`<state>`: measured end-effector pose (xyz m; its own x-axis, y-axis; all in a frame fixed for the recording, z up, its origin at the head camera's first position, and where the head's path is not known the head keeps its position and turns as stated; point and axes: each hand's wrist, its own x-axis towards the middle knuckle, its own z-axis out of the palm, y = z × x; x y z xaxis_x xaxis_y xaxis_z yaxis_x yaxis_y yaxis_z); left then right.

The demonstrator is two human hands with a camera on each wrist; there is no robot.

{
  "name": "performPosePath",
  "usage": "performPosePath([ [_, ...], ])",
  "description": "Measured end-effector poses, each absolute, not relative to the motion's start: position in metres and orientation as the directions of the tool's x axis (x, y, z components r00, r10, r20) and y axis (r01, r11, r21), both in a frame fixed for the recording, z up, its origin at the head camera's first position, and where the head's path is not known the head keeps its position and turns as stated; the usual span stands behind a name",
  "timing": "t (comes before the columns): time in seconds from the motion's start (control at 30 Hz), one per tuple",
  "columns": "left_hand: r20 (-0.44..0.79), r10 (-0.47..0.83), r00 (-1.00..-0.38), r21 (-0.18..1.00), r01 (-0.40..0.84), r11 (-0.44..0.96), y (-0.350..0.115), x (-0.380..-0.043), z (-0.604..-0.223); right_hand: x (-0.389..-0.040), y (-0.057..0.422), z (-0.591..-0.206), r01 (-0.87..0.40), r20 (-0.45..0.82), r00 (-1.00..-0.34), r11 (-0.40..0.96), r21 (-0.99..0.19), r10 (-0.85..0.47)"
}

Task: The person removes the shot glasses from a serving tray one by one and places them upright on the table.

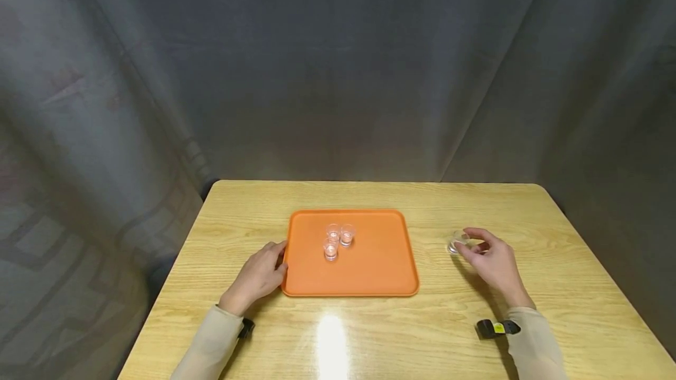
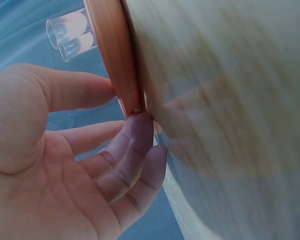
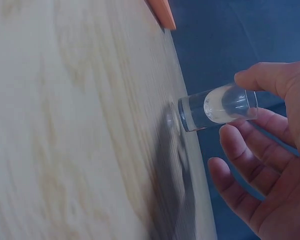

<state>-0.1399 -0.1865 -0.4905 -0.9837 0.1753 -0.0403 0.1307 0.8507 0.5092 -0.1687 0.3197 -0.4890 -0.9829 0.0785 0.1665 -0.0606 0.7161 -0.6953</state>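
Observation:
Between the thumb and fingers of my right hand [image 1: 494,265], a clear shot glass [image 3: 197,111] is pinched near its rim. It is upright, its thick base right at the tabletop, to the right of the orange tray [image 1: 369,274]. The other fingers of that hand curl loosely below the glass in the right wrist view. My left hand [image 1: 259,276] holds the tray's left edge, thumb on the rim and fingertips low at its side. Three similar shot glasses [image 1: 330,250] stand grouped on the tray, left of its middle.
The light wooden table [image 1: 369,339] carries the tray near its middle. Dark grey curtains [image 1: 338,75] hang behind it and at both sides. Black bands with small devices [image 1: 496,328] sit on both wrists.

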Motion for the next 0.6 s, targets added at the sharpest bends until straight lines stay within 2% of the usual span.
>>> performPosePath([
  [0.6, -0.049, 0.172, -0.984, 0.517, 0.122, 0.847, -0.185, -0.138, -0.489, -0.161, 0.331, -0.495, -0.054, 0.184, -0.977, 0.709, -0.703, 0.108],
])
